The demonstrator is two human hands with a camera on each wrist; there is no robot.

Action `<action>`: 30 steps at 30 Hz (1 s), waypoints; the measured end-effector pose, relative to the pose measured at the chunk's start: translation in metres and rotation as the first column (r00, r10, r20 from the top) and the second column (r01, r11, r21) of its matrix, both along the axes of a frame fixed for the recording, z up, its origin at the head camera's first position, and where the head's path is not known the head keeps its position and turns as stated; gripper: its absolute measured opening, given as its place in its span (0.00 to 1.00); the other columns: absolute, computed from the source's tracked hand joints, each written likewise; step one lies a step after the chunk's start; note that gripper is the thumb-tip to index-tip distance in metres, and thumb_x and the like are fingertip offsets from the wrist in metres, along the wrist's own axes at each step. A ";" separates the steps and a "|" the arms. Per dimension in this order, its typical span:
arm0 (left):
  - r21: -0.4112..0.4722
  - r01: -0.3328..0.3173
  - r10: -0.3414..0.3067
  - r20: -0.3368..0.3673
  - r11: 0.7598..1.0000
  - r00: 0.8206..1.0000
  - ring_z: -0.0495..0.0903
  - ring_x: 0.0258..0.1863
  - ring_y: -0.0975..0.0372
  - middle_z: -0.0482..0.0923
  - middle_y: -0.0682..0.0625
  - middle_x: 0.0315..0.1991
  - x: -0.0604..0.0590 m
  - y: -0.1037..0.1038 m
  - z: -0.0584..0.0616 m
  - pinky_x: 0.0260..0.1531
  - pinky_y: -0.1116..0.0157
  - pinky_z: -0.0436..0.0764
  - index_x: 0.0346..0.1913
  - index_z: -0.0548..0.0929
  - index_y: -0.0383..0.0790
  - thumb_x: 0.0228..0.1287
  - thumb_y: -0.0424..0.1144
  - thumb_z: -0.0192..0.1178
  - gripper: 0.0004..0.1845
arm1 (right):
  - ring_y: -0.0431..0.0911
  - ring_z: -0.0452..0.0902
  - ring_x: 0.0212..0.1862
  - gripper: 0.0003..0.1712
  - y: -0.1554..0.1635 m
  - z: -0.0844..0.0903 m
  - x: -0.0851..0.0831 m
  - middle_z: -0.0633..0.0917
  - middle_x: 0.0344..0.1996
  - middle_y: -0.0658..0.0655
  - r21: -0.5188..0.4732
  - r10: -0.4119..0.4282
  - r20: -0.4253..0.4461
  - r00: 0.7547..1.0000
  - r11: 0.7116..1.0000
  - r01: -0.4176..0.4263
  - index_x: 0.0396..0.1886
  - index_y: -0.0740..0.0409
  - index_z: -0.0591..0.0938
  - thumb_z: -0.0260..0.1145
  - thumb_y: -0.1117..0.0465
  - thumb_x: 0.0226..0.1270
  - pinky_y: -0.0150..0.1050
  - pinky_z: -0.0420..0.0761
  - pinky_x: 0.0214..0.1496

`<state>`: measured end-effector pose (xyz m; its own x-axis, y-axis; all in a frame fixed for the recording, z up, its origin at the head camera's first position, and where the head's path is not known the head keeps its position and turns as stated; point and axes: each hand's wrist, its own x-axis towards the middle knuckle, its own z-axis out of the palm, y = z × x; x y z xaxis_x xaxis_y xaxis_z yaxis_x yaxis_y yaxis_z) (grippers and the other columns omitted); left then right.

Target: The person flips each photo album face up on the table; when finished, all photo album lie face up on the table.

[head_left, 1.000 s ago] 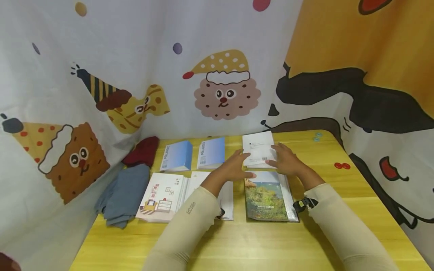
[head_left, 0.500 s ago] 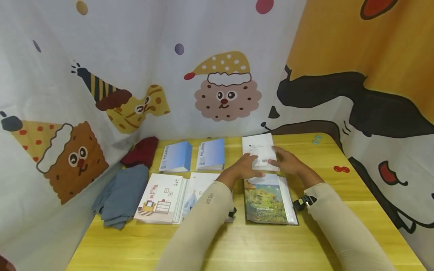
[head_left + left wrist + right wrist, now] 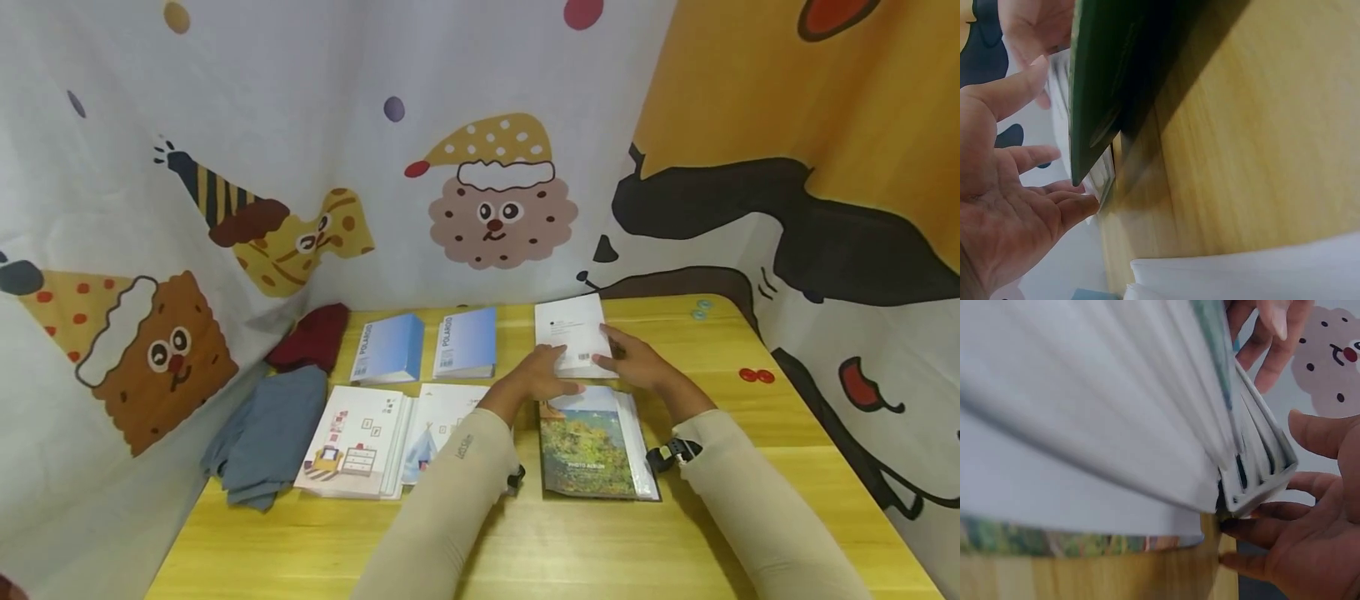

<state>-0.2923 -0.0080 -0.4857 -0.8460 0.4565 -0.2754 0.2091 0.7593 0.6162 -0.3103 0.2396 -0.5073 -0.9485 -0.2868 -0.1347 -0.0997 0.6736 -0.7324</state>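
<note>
Table (image 3: 787, 467): yellow wood grain, flat, filling the lower frame.
Landscape album (image 3: 592, 446): glossy cover, centre frame, below the white album.
White album (image 3: 573, 333): thick, matte, fanned pages — upper centre.
Left hand (image 3: 542, 375), right hand (image 3: 637, 360): fingers straight, touching its edges, grasping nothing.
Advice: square both sides evenly — press gently.

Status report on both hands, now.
Left hand and right hand open, touching the white booklet. Landscape photo album lies just below it.
</note>
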 end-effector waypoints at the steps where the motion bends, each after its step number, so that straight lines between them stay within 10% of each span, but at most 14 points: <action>1: -0.005 0.003 -0.003 -0.003 1.000 1.000 0.49 0.91 0.49 0.46 0.42 0.91 0.000 0.000 0.000 0.88 0.46 0.57 0.90 0.53 0.49 0.76 0.63 0.65 0.51 | 0.77 0.52 0.85 0.53 -0.001 0.002 0.002 0.50 0.89 0.72 -0.021 -0.006 0.004 1.000 1.000 0.007 0.92 0.56 0.47 0.65 0.43 0.84 0.75 0.61 0.83; 9: 0.025 0.028 -0.027 -0.026 0.999 0.999 0.48 0.91 0.46 0.42 0.39 0.91 0.001 -0.002 0.002 0.88 0.44 0.58 0.91 0.47 0.50 0.77 0.62 0.65 0.53 | 0.76 0.62 0.82 0.48 -0.003 0.013 0.012 0.54 0.88 0.71 -0.233 -0.074 -0.009 0.997 0.970 0.070 0.92 0.55 0.50 0.64 0.48 0.86 0.74 0.73 0.76; 17: 0.243 0.086 -0.056 -0.127 0.966 0.990 0.48 0.91 0.49 0.44 0.44 0.92 -0.005 0.002 -0.004 0.89 0.48 0.56 0.91 0.41 0.50 0.77 0.53 0.69 0.56 | 0.70 0.73 0.77 0.41 -0.007 0.024 0.012 0.67 0.84 0.70 -0.346 -0.075 -0.098 0.992 0.938 0.037 0.90 0.59 0.56 0.62 0.56 0.87 0.55 0.81 0.76; 23: 0.537 0.021 -0.023 -0.003 0.843 1.000 0.56 0.89 0.45 0.38 0.53 0.93 -0.008 0.004 -0.002 0.84 0.45 0.67 0.91 0.36 0.65 0.72 0.40 0.74 0.63 | 0.70 0.72 0.78 0.38 -0.009 0.027 0.017 0.67 0.84 0.67 -0.417 -0.105 -0.122 0.987 0.908 0.045 0.89 0.56 0.60 0.61 0.59 0.87 0.26 0.84 0.64; 30: 0.686 -0.054 0.051 0.024 0.726 0.998 0.63 0.85 0.41 0.41 0.48 0.92 -0.011 0.006 0.006 0.77 0.45 0.76 0.91 0.40 0.59 0.73 0.36 0.72 0.60 | 0.48 0.80 0.72 0.34 -0.014 0.025 0.022 0.72 0.81 0.66 -0.471 -0.083 -0.159 0.984 0.882 -0.002 0.87 0.51 0.66 0.60 0.55 0.88 0.25 0.84 0.63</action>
<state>-0.3034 -0.0017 -0.4801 -0.8738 0.4775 0.0919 0.1785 0.1393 0.9740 -0.2881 0.2257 -0.4825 -0.9568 -0.2368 0.1689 -0.2304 0.2628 -0.9369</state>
